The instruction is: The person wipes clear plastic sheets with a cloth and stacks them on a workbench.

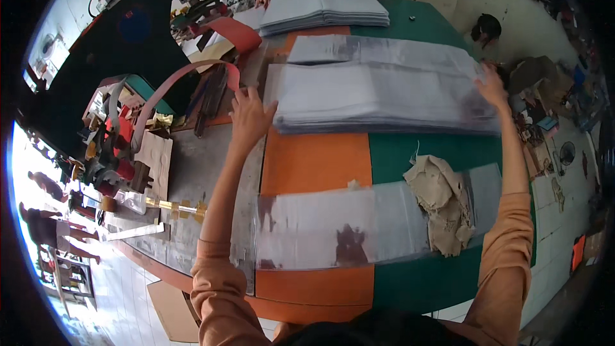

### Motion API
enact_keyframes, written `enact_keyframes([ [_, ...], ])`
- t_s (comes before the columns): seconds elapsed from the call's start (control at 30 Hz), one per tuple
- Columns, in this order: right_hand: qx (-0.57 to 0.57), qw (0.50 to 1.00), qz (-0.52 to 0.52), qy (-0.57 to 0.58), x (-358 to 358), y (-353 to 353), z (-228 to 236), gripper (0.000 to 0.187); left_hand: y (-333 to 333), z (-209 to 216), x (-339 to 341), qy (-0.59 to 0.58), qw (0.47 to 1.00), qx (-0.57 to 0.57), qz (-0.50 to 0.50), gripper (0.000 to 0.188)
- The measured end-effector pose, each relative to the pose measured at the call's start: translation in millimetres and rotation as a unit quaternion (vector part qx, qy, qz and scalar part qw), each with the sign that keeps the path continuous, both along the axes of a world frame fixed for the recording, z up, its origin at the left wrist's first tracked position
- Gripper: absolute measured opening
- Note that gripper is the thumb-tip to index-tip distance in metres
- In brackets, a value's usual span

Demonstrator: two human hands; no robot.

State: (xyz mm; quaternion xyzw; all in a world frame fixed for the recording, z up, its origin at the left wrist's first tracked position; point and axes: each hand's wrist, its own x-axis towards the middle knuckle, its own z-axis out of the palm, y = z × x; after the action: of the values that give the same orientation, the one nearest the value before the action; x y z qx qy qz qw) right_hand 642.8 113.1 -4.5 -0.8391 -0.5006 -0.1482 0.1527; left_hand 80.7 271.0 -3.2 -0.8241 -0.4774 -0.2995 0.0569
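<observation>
Lying across the desk [317,161], the plastic-sheet stack [391,93] seems heavy, limp, slippery, best held by both ends; the left hand [252,117] is spread loosely, the right hand [492,88] perhaps gripping, I cannot tell.

Wrinkled orange-brown sleeves [221,288]; bunched at forearms

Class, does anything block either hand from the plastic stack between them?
Nothing visible does. The left hand is at the left end of the plastic stack, the right hand at its right.
</observation>
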Motion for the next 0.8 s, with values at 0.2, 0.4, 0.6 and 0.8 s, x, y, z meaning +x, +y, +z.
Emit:
enact_keyframes([
  [0.2,-0.126,0.898,-0.049,0.419,3.3,-50.6,32.4,0.070,52.9,-17.4,-0.7,0.021,0.977,-0.208,-0.050,0.062],
  [0.4,0.003,0.891,0.040,0.451,26.2,-79.4,-5.1,0.070,41.0,-10.0,5.7,0.027,0.952,-0.293,-0.086,0.071],
  [0.6,0.026,0.895,-0.012,0.445,-11.7,-81.0,3.0,0.070,33.4,-4.4,13.4,-0.061,0.915,-0.387,-0.094,0.065],
  [0.8,0.112,0.971,-0.040,0.207,-52.1,-88.4,19.9,0.064,6.7,-12.3,17.3,-0.131,0.977,-0.152,-0.078,0.060],
])
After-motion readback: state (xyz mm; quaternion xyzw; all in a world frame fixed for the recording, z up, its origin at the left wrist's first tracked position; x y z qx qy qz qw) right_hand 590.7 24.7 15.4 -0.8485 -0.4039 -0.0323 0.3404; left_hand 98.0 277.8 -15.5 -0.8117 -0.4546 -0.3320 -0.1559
